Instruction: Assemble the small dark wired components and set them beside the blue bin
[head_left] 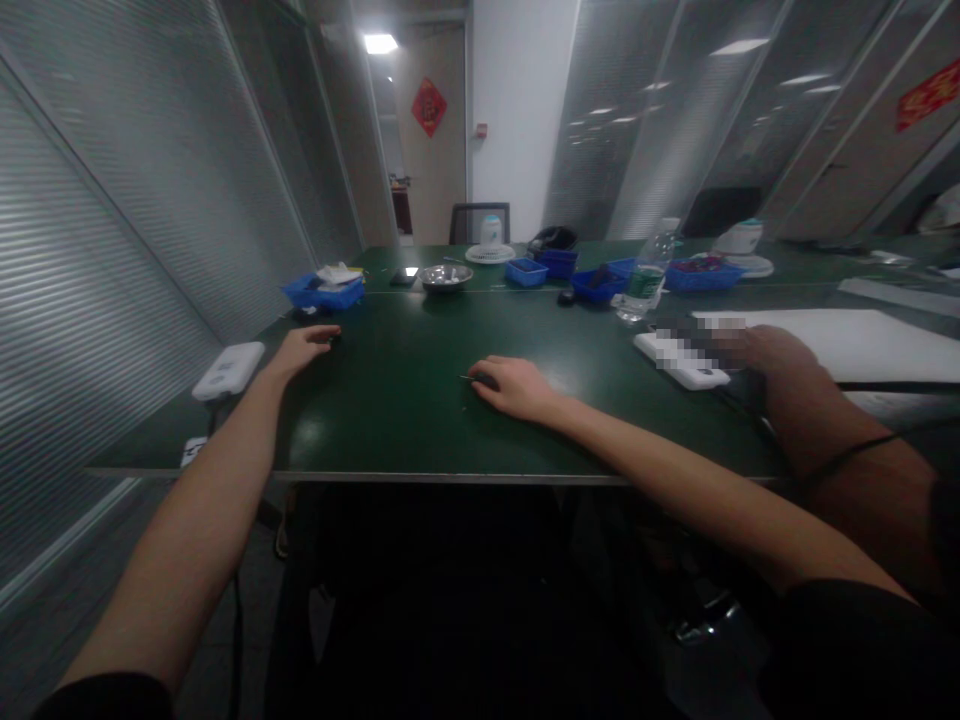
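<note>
The right hand (517, 388) lies palm down on the green table (405, 420), fingers curled over a small dark tool (480, 379) whose thin tip shows just left of the fingertips. Farther left, the left hand (304, 348) rests with loosely bent fingers touching a small dark object (334, 337); what it is I cannot tell. A white device (229, 370) lies near the left edge. No writing is readable.

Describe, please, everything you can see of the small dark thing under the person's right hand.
The small dark object lies flat on the green tabletop, mostly covered by the right hand, whose fingers rest on it. A thin pointed tip sticks out leftward. Its material and exact shape are too dim to tell.
</note>
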